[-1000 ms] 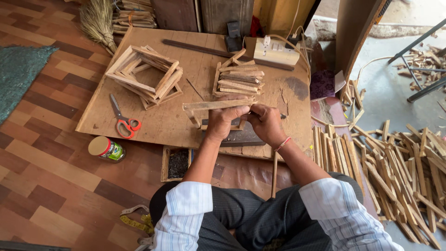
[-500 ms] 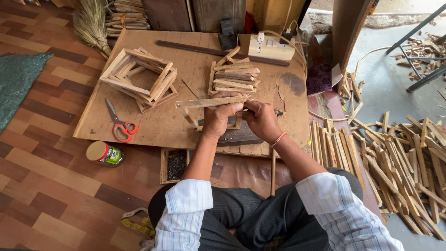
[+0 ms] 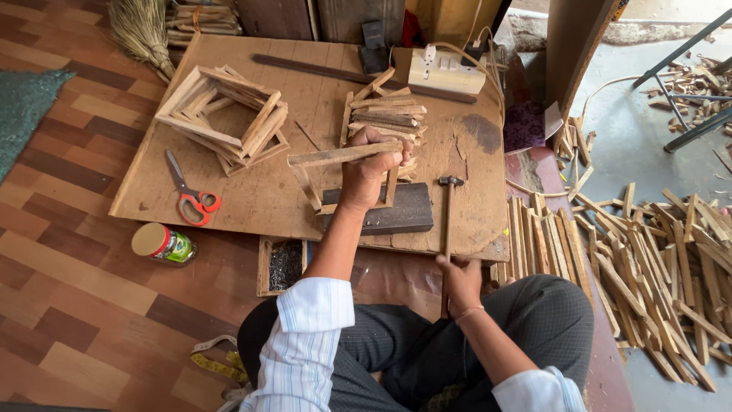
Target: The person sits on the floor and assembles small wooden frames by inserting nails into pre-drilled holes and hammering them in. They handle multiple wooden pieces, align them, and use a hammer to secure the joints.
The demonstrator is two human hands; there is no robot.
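wood frame: half-built, on dark block, top slat raised
left hand: clenched round frame's top slat
right hand: grasping hammer handle

My left hand covers the joint of the small wooden frame — can't see how the strips meet under the fingers. The right hand hides the lower end of the hammer handle. Contents of the small box are too small to tell — dark bits. The broom is cut off by the top edge, and the pile of sticks runs off the right. My forearm blocks part of the dark block.
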